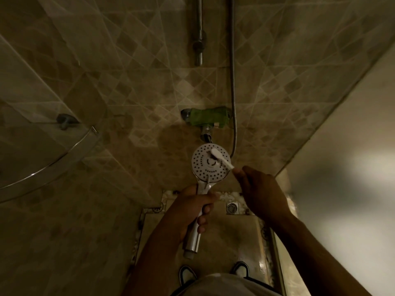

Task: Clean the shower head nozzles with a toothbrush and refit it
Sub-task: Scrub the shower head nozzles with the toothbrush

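Observation:
A round chrome shower head (pixel 203 165) with a white nozzle face points up at me, off its hose. My left hand (pixel 192 208) is shut around its chrome handle, below the face. A white toothbrush (pixel 221 159) lies across the upper right of the nozzle face, bristle end near the centre. My right hand (pixel 258 189) pinches the toothbrush's handle at the right rim of the head.
The shower hose (pixel 233 82) hangs down the tiled wall to the right of the mixer tap, which is wrapped in a green cloth (pixel 208 119). A chrome riser rail (pixel 199 30) is above. A glass corner shelf (pixel 42 163) juts out at left. A floor drain (pixel 232 208) lies below.

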The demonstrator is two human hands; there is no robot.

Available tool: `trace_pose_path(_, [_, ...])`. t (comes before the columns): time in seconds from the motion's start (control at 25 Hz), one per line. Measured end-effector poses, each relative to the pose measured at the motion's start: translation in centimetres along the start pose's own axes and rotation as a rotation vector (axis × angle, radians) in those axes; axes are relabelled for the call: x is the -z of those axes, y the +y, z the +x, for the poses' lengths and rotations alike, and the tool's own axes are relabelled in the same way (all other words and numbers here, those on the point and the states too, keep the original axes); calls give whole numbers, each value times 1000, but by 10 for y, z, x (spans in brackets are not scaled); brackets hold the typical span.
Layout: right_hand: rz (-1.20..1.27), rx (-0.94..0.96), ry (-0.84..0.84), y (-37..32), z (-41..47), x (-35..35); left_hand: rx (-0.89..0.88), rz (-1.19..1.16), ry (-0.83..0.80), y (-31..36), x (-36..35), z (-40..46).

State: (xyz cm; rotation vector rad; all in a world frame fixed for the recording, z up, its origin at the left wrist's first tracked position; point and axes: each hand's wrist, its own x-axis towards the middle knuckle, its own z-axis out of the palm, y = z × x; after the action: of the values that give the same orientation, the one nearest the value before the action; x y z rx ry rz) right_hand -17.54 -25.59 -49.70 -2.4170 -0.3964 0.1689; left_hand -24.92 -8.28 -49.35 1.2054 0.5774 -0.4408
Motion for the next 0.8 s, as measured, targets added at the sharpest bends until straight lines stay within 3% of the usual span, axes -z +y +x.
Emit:
trace_pose_path(0.08, [18, 4, 12, 3, 1, 3, 4, 20, 13, -1, -1, 1])
trace_pose_path(0.24, [-70, 123, -156, 2, -20, -11, -6, -8, 20, 1, -1, -1])
trace_pose_path(0.48, [-51, -38, -29, 3, 6, 19, 4, 81, 25, -2, -7, 1])
trace_pose_path(0.64, [-103, 111, -215, -4, -16, 1, 7, 82, 34, -2, -6, 3])
trace_pose_path(0.8, [-126, 14, -102, -2, 6, 14, 8, 93, 53, -2, -2, 7])
